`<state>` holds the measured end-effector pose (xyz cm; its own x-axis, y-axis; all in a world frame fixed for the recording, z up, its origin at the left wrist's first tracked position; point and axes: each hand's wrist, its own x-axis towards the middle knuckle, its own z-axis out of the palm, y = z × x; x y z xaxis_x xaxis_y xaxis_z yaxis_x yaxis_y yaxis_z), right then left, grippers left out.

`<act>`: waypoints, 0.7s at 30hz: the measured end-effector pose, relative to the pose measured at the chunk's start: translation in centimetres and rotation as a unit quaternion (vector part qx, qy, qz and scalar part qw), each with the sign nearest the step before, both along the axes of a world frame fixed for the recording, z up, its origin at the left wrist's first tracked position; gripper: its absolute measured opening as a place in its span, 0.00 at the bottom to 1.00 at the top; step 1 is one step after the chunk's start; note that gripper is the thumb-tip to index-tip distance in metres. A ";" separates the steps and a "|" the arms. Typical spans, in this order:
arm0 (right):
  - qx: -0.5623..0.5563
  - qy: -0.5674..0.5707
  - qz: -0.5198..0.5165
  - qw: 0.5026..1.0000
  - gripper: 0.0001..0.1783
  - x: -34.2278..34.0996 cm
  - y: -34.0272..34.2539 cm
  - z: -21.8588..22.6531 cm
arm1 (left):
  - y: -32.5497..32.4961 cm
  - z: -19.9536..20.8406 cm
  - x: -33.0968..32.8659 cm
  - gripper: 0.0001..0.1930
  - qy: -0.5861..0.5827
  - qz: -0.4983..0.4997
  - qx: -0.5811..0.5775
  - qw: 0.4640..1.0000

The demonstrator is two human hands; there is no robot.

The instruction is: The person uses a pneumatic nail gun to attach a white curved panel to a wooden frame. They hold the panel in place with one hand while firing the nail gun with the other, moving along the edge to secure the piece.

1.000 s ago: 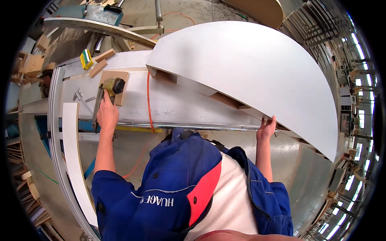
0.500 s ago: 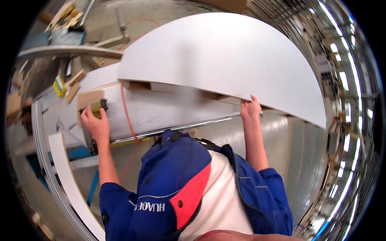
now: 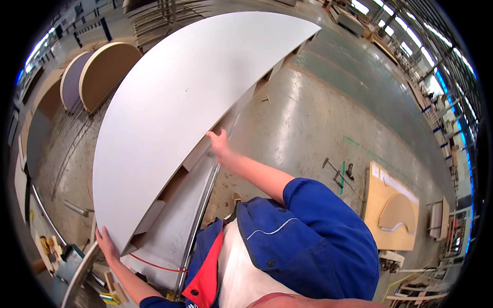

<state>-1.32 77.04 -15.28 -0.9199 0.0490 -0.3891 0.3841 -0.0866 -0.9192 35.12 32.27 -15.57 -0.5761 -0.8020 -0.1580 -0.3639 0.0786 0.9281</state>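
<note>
A large white half-round panel with a hollow framed edge lies over the workbench, its straight side slanting toward me. My right hand grips the middle of that straight side, thumb near the top face and the other fingers at the open edge. At the near left corner of the panel, my left hand holds the curved rim; part of its fingers is hidden by the panel. Brown spacer blocks show in gaps along the straight edge.
An orange hose crosses the bench, which has a metal rail along its side. Brown half-round panels stand at the far left. On the floor to the right lie tools and a wooden board.
My view has swung to the right, so the panel appears turned. My left hand has left the small yellow-and-black object on the bench and is now at the panel's corner. The right stays on the straight edge.
</note>
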 end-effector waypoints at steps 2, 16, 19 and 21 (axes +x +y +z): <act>-0.019 0.014 -0.030 0.999 0.50 -3.3 0.7 -1.9 | 1.4 1.0 -1.0 0.26 -0.007 0.006 0.014 1.000; -0.016 0.106 -0.163 0.981 0.28 -6.0 1.1 -4.2 | 10.8 0.4 4.5 0.24 -0.064 0.090 -0.035 0.993; -0.058 0.096 -0.114 0.987 0.27 -7.2 4.0 -6.6 | 12.1 0.0 4.1 0.24 -0.054 0.079 -0.017 0.995; 0.000 0.118 -0.100 0.988 0.29 -8.2 5.5 -8.8 | 12.2 -0.7 3.0 0.25 -0.047 0.058 -0.006 0.997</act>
